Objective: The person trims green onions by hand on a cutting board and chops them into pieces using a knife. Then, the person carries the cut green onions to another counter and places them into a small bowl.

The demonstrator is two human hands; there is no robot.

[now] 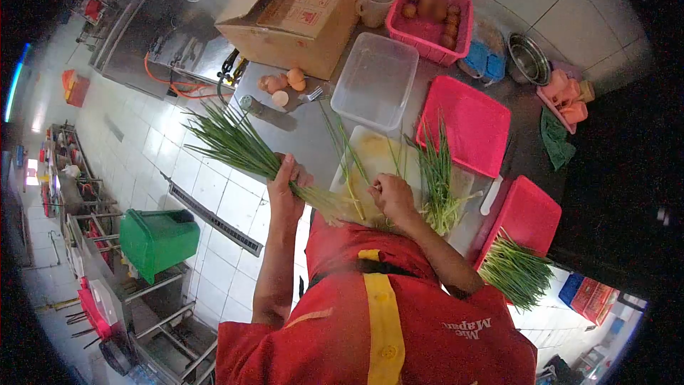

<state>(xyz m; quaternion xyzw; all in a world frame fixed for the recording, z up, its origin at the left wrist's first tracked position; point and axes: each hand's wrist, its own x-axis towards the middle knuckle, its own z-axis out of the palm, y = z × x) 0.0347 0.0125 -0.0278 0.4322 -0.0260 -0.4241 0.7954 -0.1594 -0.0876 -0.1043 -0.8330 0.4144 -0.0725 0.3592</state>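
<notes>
My left hand is wrapped round a thick bunch of spring onions, green tops pointing up and left, pale root ends over the board. My right hand is closed in a pinch above the white cutting board; thin green stalks show at its fingertips, partly hidden by the hand. A few loose spring onion stalks lie on the board between both hands. Right of my right hand rests another pile of spring onions, roots towards me.
Beyond the board are a clear plastic container, a pink tray, eggshells, a cardboard box and a pink basket of round brown items. A knife lies right, beside a pink container with more spring onions.
</notes>
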